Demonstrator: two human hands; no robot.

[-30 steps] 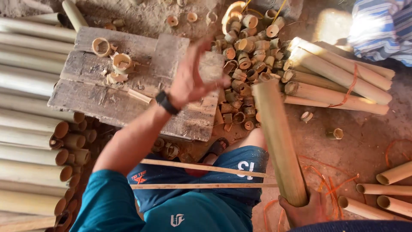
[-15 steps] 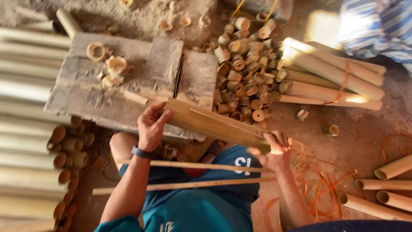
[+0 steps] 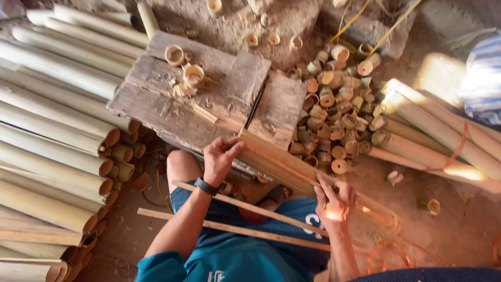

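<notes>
Both hands, left hand (image 3: 219, 156) and right hand (image 3: 334, 201), have fingers closed around a bamboo pole (image 3: 292, 167) lying across the wooden block's (image 3: 172, 115) near edge.

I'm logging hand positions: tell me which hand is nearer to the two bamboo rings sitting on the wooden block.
Left. The left hand grips the bamboo pole at its end by the wooden block, just below the bamboo rings. The right hand holds the pole farther down, away from the block.

Teal short-sleeved shirt, blue shorts, black wristband (image 3: 206, 186) on left wrist
</notes>
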